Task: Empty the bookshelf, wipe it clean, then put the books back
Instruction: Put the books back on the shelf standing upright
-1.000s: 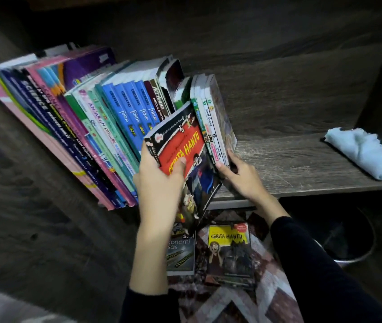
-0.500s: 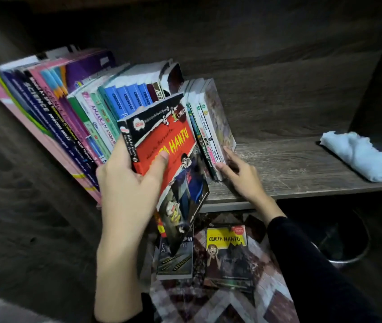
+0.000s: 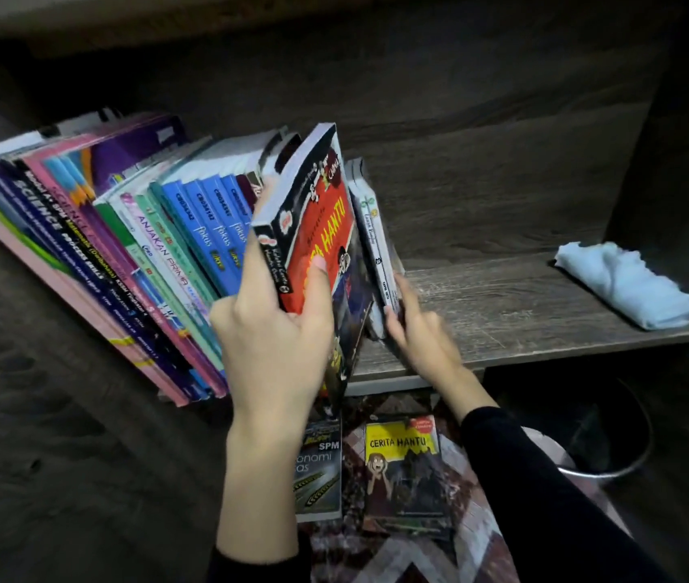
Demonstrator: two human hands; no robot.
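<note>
Left grip (image 3: 269, 342) was wrapped round the lower spine of the red book (image 3: 326, 212), thumb flat on the cover, fingers behind. The book stood tilted at the front edge of the shelf (image 3: 502, 305), between the row of books (image 3: 145, 254) and the thin white books (image 3: 372, 229), its bottom corner hanging past the edge. Right grip (image 3: 422, 334) held nothing: fingers stretched out against the thin white books, a bit blurred. Looked like the put-back stage. A yellow book (image 3: 401, 469) and a grey book (image 3: 319, 477) lay on the rug (image 3: 397, 561) below. The blue cloth (image 3: 628, 284) sat well apart at the shelf's right end.

Handling, as a judgement: the red book was a paperback, so light and somewhat bendy, and its glossy cover was maybe slick. Best held near the spine where it's stiffest, as here. The thin white books looked floppy and likely to topple without support. The row leaned, so the gap could pinch.
</note>
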